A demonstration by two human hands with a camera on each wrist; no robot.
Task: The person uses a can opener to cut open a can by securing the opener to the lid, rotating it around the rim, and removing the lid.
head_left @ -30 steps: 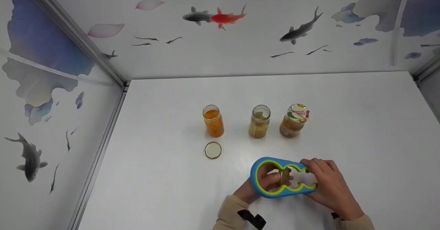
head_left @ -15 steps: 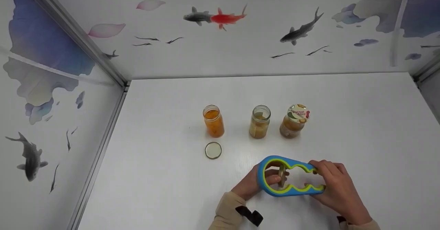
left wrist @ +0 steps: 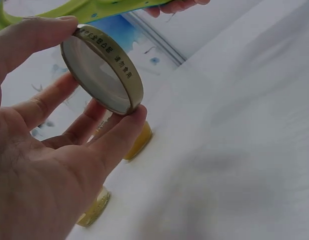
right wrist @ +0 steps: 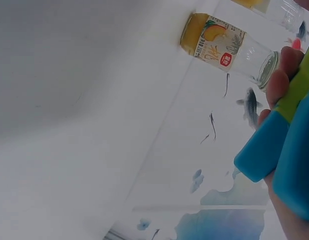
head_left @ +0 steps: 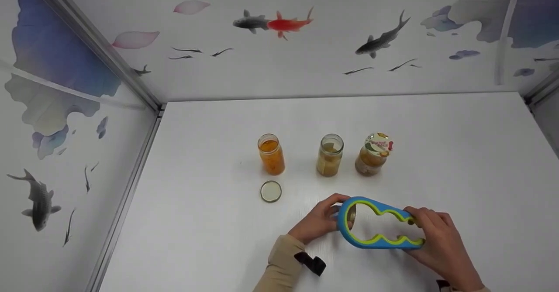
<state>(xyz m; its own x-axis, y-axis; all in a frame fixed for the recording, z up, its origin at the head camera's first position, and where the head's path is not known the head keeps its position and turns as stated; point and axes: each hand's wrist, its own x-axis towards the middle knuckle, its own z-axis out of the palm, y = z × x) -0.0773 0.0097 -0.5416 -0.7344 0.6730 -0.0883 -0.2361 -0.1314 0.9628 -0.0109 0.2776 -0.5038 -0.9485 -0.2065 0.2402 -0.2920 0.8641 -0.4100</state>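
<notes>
My left hand (head_left: 318, 221) pinches a gold-rimmed metal jar lid (left wrist: 117, 64) between thumb and fingertips; the lid is tilted on edge in the left wrist view. In the head view, part of that lid shows through the big loop of a blue and green jar opener (head_left: 379, 244). My right hand (head_left: 442, 242) grips the opener by its two handle ends, above the table. Beyond the hands stand an open jar of orange contents (head_left: 273, 160), an open jar of yellowish contents (head_left: 329, 163) and a jar with a printed lid (head_left: 378, 145) on it.
A loose lid (head_left: 270, 191) lies on the white table (head_left: 196, 222) in front of the orange jar. Behind the table rises a wall (head_left: 305, 73) with fish prints; another printed wall (head_left: 118, 139) stands at the left.
The opener has shifted right with my right hand. My left hand has drawn the lid left through the loop, and its fingers have come out of the opener's middle.
</notes>
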